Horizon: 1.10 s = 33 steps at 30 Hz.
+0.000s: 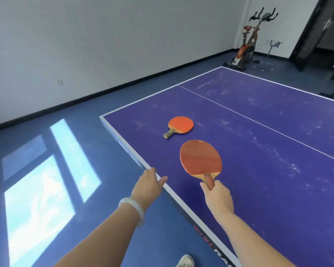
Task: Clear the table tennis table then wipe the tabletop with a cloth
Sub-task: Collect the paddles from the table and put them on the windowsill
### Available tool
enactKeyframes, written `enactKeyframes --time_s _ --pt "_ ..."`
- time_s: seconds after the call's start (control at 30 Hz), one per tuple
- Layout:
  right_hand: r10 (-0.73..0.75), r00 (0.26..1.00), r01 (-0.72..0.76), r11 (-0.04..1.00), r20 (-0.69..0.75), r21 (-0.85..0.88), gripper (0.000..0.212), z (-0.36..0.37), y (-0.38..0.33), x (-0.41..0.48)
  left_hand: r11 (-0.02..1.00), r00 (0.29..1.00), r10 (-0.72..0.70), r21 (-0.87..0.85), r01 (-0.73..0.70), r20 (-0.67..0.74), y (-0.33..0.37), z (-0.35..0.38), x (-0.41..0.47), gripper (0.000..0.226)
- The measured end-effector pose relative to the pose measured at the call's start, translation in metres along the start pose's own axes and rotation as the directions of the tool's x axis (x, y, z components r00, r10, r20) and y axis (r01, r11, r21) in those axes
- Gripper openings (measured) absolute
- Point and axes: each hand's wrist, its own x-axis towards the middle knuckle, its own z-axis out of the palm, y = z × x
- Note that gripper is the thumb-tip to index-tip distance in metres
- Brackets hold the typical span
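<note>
The purple table tennis table (pixel 258 170) fills the right half of the head view, its top streaked with pale dust. My right hand (pixel 217 197) grips the wooden handle of a red paddle (pixel 201 158), whose blade is raised over the near part of the tabletop. A second red paddle (pixel 179 125) lies flat on the table farther on, near the left corner, handle pointing toward me. My left hand (pixel 149 183) hovers at the table's white left edge with its fingers straight and nothing in it. A pale bangle circles that wrist.
Blue floor lies left of the table, with bright window reflections on it. An exercise bike (pixel 247 43) and a small metal stand (pixel 271 49) are beyond the table's far corner by the white wall. A dark door is at the top right. My shoe (pixel 185 261) shows below.
</note>
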Motion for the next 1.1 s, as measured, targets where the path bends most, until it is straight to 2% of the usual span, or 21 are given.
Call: enactKeyframes --time_s 0.23,0.53,0.73,0.93,1.1 --pt "0.038 0.999 -0.038 0.999 0.001 -0.008 0.036 0.015 -0.031 0.118 0.999 1.0 -0.009 0.036 0.01 -0.026 0.031 -0.004 0.119 0.059" --pt "0.108 0.994 -0.108 0.993 0.012 -0.05 0.038 0.042 -0.066 0.217 0.996 1.0 -0.006 0.091 0.009 -0.028 0.046 0.013 0.255 0.059" --pt "0.185 0.982 -0.186 0.982 -0.027 -0.042 0.038 0.069 -0.081 0.27 0.949 0.994 -0.008 0.312 0.043 -0.113 0.04 0.029 0.344 0.071" --pt "0.242 0.969 -0.244 0.969 -0.056 -0.039 0.038 0.099 -0.092 0.31 0.893 0.999 -0.01 0.449 0.027 -0.039 0.028 0.059 0.413 0.071" --pt "0.283 0.955 -0.287 0.957 -0.088 -0.033 0.037 0.117 -0.088 0.326 0.872 0.995 0.095 0.482 -0.078 -0.011 0.019 0.076 0.439 0.065"
